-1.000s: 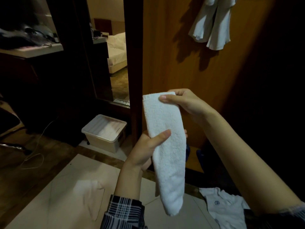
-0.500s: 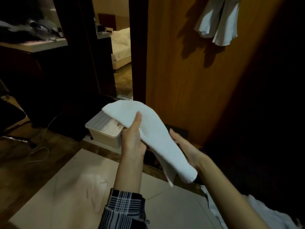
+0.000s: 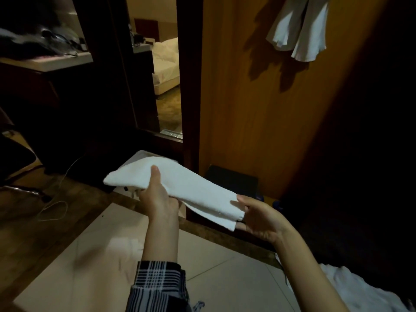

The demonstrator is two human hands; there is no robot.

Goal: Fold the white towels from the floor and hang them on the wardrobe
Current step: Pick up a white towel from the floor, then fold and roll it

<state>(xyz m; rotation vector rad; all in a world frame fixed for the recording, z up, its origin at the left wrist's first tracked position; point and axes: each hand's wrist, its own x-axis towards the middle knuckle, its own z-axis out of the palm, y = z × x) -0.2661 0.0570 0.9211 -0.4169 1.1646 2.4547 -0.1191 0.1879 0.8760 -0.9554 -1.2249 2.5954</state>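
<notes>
A folded white towel (image 3: 186, 188) lies stretched almost level between both hands in front of me. My left hand (image 3: 157, 197) grips its left half, thumb on top and fingers underneath. My right hand (image 3: 258, 219) pinches the towel's right end, thumb above and fingers below. The wooden wardrobe door (image 3: 258, 109) stands straight ahead. White cloth (image 3: 297, 30) hangs at its upper right. More white fabric (image 3: 351, 291) lies on the floor at the lower right.
A white plastic bin (image 3: 137, 157) sits on the floor behind the towel, mostly hidden. A mirror (image 3: 157, 75) left of the wardrobe reflects a bed. A cluttered counter (image 3: 45, 61) stands at the left. A white cable (image 3: 54, 208) trails over the floor.
The towel went from hanging upright to lying nearly level. My right hand dropped from its top end to its lower right end. My left hand kept its grip and turned the towel over.
</notes>
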